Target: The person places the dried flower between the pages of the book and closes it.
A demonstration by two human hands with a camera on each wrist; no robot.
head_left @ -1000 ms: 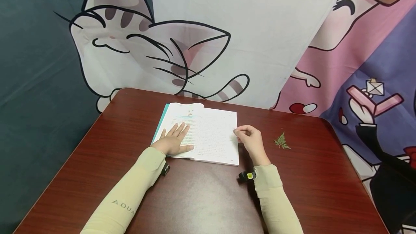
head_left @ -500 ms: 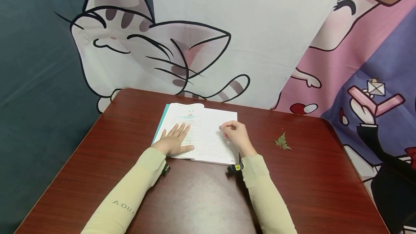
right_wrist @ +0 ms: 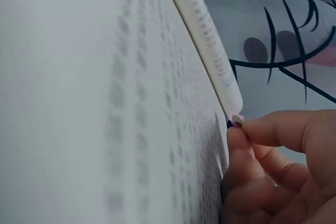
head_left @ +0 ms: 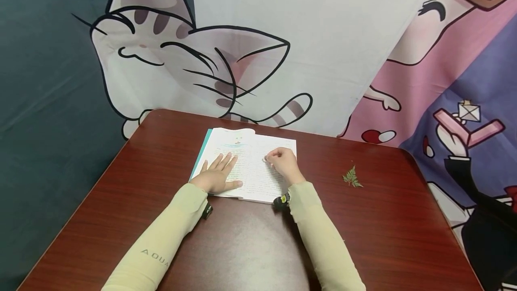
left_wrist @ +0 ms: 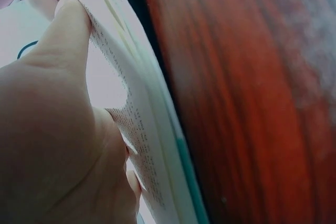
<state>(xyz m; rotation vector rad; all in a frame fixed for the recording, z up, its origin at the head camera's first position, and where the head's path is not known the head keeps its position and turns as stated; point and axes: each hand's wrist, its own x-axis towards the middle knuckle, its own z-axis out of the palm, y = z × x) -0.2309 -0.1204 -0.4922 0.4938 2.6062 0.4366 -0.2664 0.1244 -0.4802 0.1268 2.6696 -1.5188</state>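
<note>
An open book with a teal cover edge lies on the table, its printed pages facing up. My left hand rests flat on the left page with the fingers spread; in the left wrist view its thumb lies on the paper. Over the right page, my right hand pinches a tiny pinkish flower between thumb and forefinger. Most of the flower is hidden by the fingertips. Whether it touches the paper I cannot tell.
To the right of the book, a green fern-like leaf lies on the dark red wooden table. Behind the table's far edge hangs a cloth backdrop with cartoon figures.
My right hand has moved left, from the book's right edge to over the right page, carrying the flower. The left hand has stayed on the left page.
</note>
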